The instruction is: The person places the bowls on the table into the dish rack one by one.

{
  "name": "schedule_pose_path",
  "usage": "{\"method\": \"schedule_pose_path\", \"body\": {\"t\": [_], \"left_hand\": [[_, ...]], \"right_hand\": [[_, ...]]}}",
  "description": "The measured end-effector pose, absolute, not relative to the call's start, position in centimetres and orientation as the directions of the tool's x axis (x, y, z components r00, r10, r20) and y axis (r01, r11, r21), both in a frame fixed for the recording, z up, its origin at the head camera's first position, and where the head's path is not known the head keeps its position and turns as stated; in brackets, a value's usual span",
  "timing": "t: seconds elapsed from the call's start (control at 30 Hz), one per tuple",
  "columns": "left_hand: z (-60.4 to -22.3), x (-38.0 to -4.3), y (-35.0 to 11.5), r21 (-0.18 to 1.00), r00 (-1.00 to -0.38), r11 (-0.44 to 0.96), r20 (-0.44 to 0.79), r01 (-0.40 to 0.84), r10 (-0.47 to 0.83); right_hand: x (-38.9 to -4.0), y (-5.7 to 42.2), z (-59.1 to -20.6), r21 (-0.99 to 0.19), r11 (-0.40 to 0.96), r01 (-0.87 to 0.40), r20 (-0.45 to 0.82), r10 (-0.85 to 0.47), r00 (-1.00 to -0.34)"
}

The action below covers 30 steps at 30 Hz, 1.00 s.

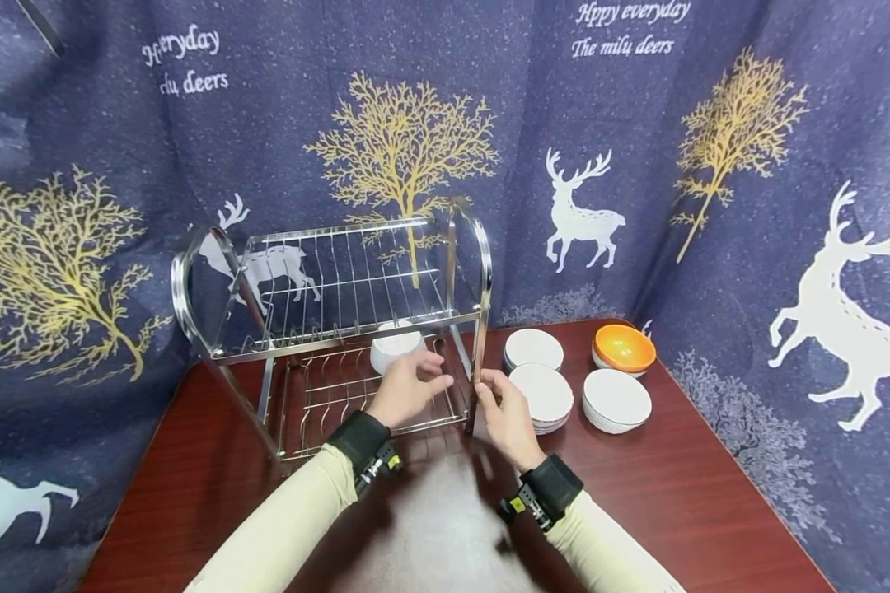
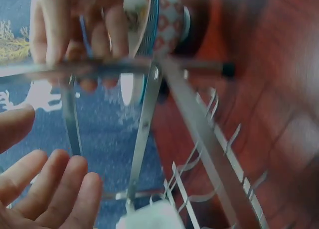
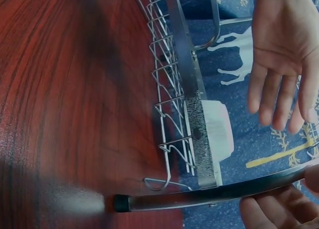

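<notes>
A two-tier metal dish rack (image 1: 348, 336) stands on the table. My right hand (image 1: 508, 416) holds its right front post, the thumb on one side and fingers on the other; the right wrist view shows these fingers (image 3: 271, 209) against the dark post (image 3: 214, 195). My left hand (image 1: 408, 391) is in front of the lower tier with nothing in its grasp. Its fingers (image 2: 65, 189) are loosely extended in the left wrist view. Behind it, a white bowl (image 1: 395, 346) sits on the lower tier, partly hidden by the hand and upper shelf.
Right of the rack are stacked white bowls (image 1: 541, 394), more white bowls (image 1: 534, 349) behind them, another white bowl (image 1: 617, 399) and an orange bowl (image 1: 625, 346). The red-brown table (image 1: 660, 494) meets a blue curtain (image 1: 519, 206) with deer and trees at the back.
</notes>
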<state>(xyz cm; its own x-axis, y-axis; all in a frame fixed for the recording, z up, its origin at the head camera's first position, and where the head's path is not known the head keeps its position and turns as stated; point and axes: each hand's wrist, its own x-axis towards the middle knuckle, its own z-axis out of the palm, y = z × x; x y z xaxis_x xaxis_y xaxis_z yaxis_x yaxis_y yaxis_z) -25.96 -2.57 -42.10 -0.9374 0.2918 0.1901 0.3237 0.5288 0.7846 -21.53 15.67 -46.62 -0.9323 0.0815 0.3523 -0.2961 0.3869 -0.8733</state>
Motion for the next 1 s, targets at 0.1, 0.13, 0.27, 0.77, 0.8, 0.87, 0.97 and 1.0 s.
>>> {"method": "schedule_pose_path", "body": {"t": [0.1,0.13,0.27,0.77,0.8,0.87,0.97,1.0], "left_hand": [[-42.7,-25.3,-1.7,0.817,-0.939,0.495,0.150,0.294,0.311],[-43.0,-25.1,-1.4,0.828,-0.938,0.481,0.143,0.288,0.316],[-43.9,-24.6,-0.3,0.837,-0.936,0.458,0.164,0.300,0.312],[-45.7,-23.5,2.3,0.868,-0.947,0.383,0.261,0.316,0.189],[-45.8,-23.5,2.3,0.871,-0.950,0.383,0.259,0.309,0.176],[-45.9,-23.5,2.4,0.879,-0.953,0.372,0.256,0.298,0.160],[-46.0,-23.5,2.6,0.891,-0.957,0.350,0.252,0.288,0.145],[-46.0,-23.5,2.7,0.894,-0.957,0.344,0.253,0.287,0.140]], "right_hand": [[-21.5,15.8,-46.6,-0.877,0.388,-0.284,0.342,0.088,-0.935],[-21.4,15.9,-46.5,-0.875,0.394,-0.282,0.341,0.089,-0.936],[-21.2,16.1,-46.3,-0.869,0.411,-0.277,0.340,0.088,-0.936],[-21.4,19.6,-43.7,-0.787,0.534,-0.309,0.415,0.088,-0.906],[-21.4,20.1,-43.5,-0.783,0.548,-0.295,0.412,0.101,-0.906],[-21.6,21.3,-43.2,-0.777,0.573,-0.259,0.399,0.132,-0.907],[-21.8,23.1,-42.9,-0.794,0.569,-0.215,0.370,0.171,-0.913],[-21.8,23.7,-42.8,-0.799,0.568,-0.200,0.360,0.184,-0.915]]}}
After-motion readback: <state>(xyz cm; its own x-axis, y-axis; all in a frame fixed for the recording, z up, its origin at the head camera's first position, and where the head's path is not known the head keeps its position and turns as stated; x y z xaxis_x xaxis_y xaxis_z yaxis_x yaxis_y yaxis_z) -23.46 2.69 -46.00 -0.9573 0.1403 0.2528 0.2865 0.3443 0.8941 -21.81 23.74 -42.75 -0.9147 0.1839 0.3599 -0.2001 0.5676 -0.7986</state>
